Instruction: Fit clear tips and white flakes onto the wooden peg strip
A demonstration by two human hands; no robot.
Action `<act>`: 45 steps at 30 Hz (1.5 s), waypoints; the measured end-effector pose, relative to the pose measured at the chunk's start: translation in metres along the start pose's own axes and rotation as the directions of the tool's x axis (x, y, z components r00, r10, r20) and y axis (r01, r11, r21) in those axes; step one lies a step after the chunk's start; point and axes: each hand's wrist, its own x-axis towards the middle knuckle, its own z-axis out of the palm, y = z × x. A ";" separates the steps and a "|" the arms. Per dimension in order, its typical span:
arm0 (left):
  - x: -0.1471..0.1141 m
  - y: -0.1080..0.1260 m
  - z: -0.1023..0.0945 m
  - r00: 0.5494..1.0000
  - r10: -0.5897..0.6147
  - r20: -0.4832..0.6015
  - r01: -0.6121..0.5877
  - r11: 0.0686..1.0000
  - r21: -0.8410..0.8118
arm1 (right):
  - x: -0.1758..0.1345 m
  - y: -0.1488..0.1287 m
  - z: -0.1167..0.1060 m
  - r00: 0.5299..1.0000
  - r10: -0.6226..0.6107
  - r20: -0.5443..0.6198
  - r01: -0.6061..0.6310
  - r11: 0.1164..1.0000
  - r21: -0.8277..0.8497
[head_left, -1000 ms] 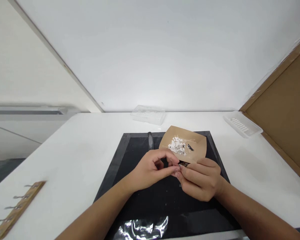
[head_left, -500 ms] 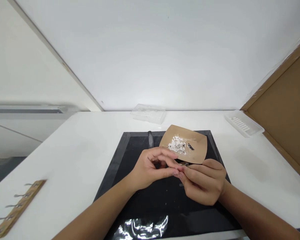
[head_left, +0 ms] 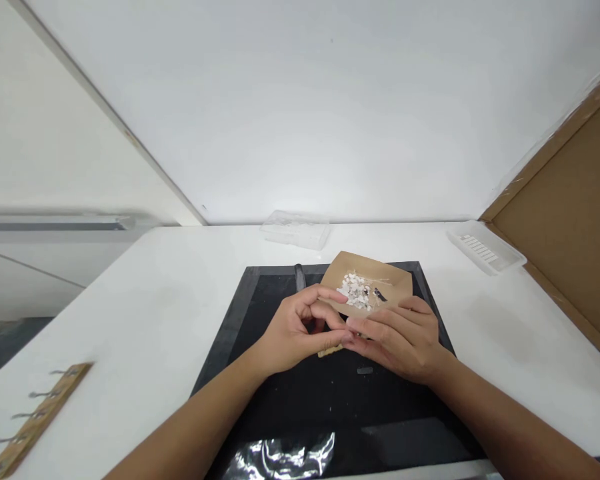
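My left hand (head_left: 300, 328) and my right hand (head_left: 400, 339) meet fingertip to fingertip above a black mat (head_left: 300, 413). Thumb and fingers of both are pinched together, and whatever lies between them is mostly hidden. A pale yellow-tan strip (head_left: 330, 351) pokes out below my left thumb; its kind is not clear. Just behind the fingers lies a brown paper tray (head_left: 400, 283), holding a heap of small white pieces (head_left: 355, 288) and a dark scrap (head_left: 379, 295). A small dark flat piece (head_left: 365, 371) rests on the mat under my right hand.
A wooden rack with metal hooks (head_left: 45, 417) lies at the left of the white table (head_left: 145, 320). At the back stand a clear plastic box (head_left: 296, 230) and, to the right, a translucent tray (head_left: 490, 248) with white strips. A dark strap (head_left: 300, 277) lies on the mat.
My right hand has shifted left and up, its fingers now straighter and flatter. The tan strip now shows below my left thumb, and the dark flat piece on the mat is more exposed.
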 end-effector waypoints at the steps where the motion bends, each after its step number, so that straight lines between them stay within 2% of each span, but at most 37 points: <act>1: 0.000 0.000 -0.001 1.000 -0.009 0.004 0.009 1.000 -0.004 | 0.000 0.000 0.001 1.000 0.016 0.010 -0.016 1.000 -0.002; 11: 0.001 0.001 -0.005 0.994 -0.099 0.042 0.099 0.995 0.006 | -0.005 -0.001 0.009 0.995 0.082 0.065 -0.086 0.994 0.062; 14: 0.002 0.003 -0.007 1.000 -0.019 0.014 0.017 0.994 0.104 | -0.008 -0.001 0.011 0.991 0.110 0.070 -0.115 0.991 0.065; 17: 0.004 0.004 -0.010 0.987 0.118 -0.107 -0.090 0.968 0.235 | -0.010 -0.004 0.014 0.979 0.161 0.124 -0.171 0.982 0.075; 19: 0.004 0.004 -0.012 0.974 0.149 -0.171 -0.094 0.951 0.295 | -0.011 -0.007 0.017 0.968 0.179 0.177 -0.196 0.977 0.082; 21: 0.004 0.004 -0.011 0.975 0.138 -0.174 -0.071 0.936 0.344 | -0.010 -0.010 0.020 0.963 0.192 0.189 -0.211 0.974 0.088; 25: 0.003 0.003 -0.012 0.981 0.162 -0.105 -0.100 0.893 0.439 | -0.008 -0.012 0.019 0.969 0.228 0.098 -0.235 0.970 0.070; 28: 0.004 0.002 -0.017 0.973 0.206 -0.102 -0.119 0.831 0.543 | -0.006 -0.008 0.016 0.970 0.236 0.056 -0.239 0.969 0.060; 31: 0.007 -0.001 -0.024 0.968 0.228 -0.104 -0.104 0.744 0.660 | -0.006 -0.004 0.014 0.968 0.233 0.089 -0.239 0.969 0.059; 37: 0.009 -0.010 -0.030 0.934 0.353 0.045 -0.234 0.515 0.824 | -0.007 -0.008 0.013 0.962 0.170 0.214 -0.197 0.974 0.112; 41: 0.008 -0.011 -0.031 0.928 0.350 0.125 -0.283 0.449 0.847 | -0.009 -0.010 0.014 0.952 0.133 0.275 -0.166 0.981 0.099; 45: 0.008 -0.007 -0.035 0.928 0.305 0.216 -0.320 0.354 0.879 | -0.010 -0.006 0.014 0.955 0.159 0.249 -0.182 0.981 0.071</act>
